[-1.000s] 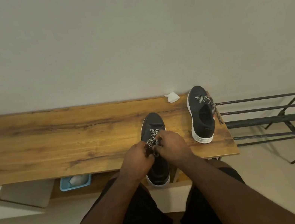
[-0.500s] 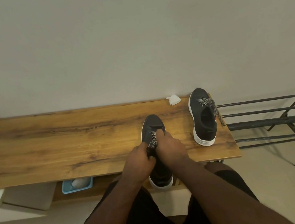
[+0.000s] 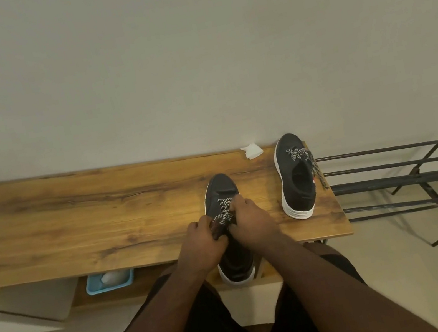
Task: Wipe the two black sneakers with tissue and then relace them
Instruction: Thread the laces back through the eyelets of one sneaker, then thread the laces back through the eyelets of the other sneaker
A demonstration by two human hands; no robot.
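1. The near sneaker (image 3: 221,194) straddles the wooden bench top's (image 3: 75,220) front edge, heel overhanging; the second sneaker (image 3: 296,181) stands by the right end
2. Left hand (image 3: 201,246) and right hand (image 3: 250,220), fingers curled, pinch the speckled lace (image 3: 224,211)
3. The lace looks limp and light: hold it near its tips; the knit upper will likely yield

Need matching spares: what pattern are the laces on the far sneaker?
Black-and-white speckled laces, on the black sneaker; head view.
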